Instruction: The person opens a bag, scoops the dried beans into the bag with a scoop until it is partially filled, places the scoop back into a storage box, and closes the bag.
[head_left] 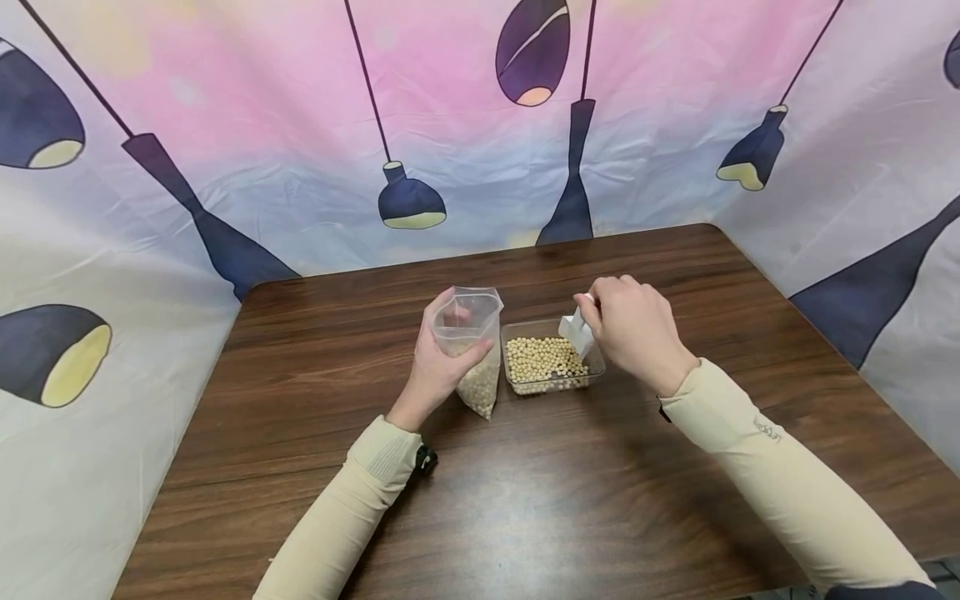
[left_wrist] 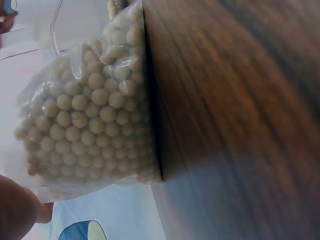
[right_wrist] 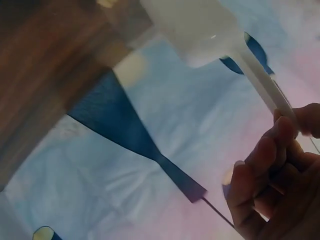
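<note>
Tray (head_left: 536,330), clear rectangular plastic, lay mid-frame between the left hand (head_left: 437,360), gripping a translucent plastic bag (head_left: 482,325), and the right hand (head_left: 636,323), gripping a white scoop (head_left: 575,335).

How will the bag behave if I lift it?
The bag should be floppy: its thin film wrinkles. It's probably bottom-heavy, since the balls fill its lower part. Tipping it might spill some, as its mouth stands open.

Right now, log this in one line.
left hand: holds clear plastic bag of pale balls; right hand: grips white plastic scoop; scoop: at clear rectangular plastic tray
</note>
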